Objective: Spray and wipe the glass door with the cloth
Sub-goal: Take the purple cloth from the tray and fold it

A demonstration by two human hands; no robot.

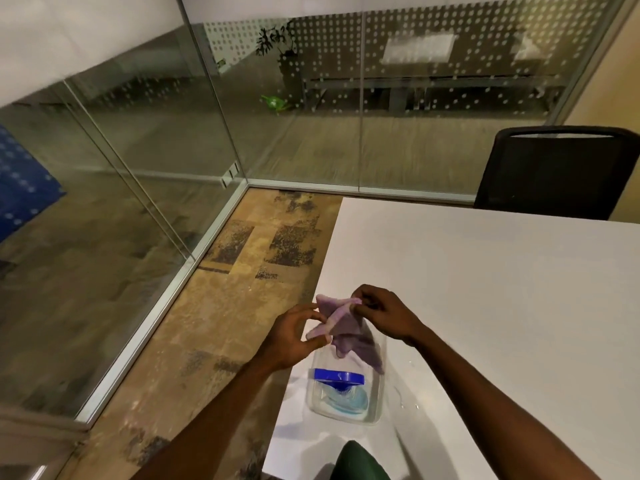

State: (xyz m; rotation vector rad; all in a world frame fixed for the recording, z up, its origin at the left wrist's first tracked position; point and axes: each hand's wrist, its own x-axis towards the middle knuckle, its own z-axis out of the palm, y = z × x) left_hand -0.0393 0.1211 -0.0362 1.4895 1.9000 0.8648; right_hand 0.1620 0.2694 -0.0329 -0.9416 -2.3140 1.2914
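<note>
A glass wall (pixel 311 116) runs along the far side of the table (pixel 502 289), and a glass door (pixel 114 174) stands to the table's left, across a strip of carpet (pixel 242 271). A black chair (pixel 557 174) sits at the table's far edge. On the near corner of the table lies a clear bottle (pixel 346 400) with a blue cap. Above it hangs the purple cloth (pixel 343 327), stretched between both hands: the left hand (pixel 294 336) pinches its lower-left edge, the right hand (pixel 381 311) pinches its upper corner.
</note>
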